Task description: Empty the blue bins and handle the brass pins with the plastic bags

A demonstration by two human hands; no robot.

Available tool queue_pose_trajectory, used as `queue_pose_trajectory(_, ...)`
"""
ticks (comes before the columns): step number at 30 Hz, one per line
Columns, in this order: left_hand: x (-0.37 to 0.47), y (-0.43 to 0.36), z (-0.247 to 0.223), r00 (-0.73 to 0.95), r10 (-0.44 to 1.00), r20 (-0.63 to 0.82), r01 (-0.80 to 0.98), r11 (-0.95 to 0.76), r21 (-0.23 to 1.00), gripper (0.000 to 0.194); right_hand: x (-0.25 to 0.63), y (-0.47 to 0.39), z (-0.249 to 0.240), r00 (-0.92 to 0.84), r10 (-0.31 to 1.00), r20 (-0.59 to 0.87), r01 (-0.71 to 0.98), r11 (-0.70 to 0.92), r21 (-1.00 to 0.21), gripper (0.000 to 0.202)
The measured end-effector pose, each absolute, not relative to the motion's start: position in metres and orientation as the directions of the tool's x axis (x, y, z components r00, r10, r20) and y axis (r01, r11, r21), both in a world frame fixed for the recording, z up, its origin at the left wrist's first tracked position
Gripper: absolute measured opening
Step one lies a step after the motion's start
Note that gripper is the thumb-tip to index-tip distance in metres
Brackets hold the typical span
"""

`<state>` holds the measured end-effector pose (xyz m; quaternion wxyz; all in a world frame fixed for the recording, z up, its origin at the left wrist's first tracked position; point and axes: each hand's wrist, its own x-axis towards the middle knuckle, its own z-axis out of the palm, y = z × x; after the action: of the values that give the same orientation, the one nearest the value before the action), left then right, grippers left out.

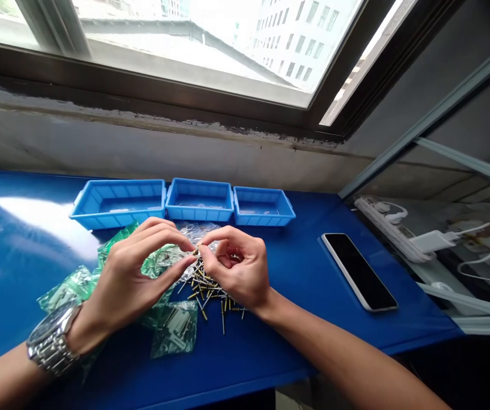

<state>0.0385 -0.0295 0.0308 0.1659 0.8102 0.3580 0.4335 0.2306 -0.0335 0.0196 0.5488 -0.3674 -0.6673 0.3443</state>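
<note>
My left hand (136, 267), a metal watch (52, 339) on its wrist, pinches a tiny gold-coloured blind rivet (196, 251) between thumb and forefinger. The thumb and forefinger of my right hand (240, 265) close on the same small piece from the other side. Its other fingers are curled, with something small and shiny partly visible in them. Below both hands lies a loose pile of gold-and-silver blind rivets (204, 287), partly covered by my right hand. Green-tinted plastic bags (174, 327) with pale strip-like pieces inside lie under and beside my left hand.
Three blue plastic bins stand in a row behind my hands: a left bin (119, 219), a middle bin (200, 214) and a right bin (264, 220). A phone (360, 273) rests on the blue table (300, 296). Beyond it are a power strip (392, 230) and a charger (433, 242).
</note>
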Motion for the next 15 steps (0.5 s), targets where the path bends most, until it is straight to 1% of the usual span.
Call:
queue_pose_trajectory(4, 0.0406, -0.0298, 0.0326, 0.349, 0.752, 0.559, 0.422, -0.659, 0.623, 0.005, 0.2313, -0.0343, 0.0171, -0.115, 0.873, 0.474, 0.148, 0.486, -0.861, 0.005)
queue_pose_trajectory(10, 0.0395, -0.0310, 0.0324, 0.315, 0.799, 0.513, 0.391, -0.601, 0.697, 0.006, 0.2327, -0.0324, 0.0126, -0.135, 0.880, 0.455, 0.155, 0.472, -0.868, 0.002)
queue_pose_trajectory(15, 0.0407, -0.0322, 0.0317, 0.315, 0.830, 0.461, 0.379, -0.555, 0.740, 0.010, 0.2311, -0.0313, 0.0141, -0.126, 0.888, 0.442, 0.116, 0.456, -0.882, 0.003)
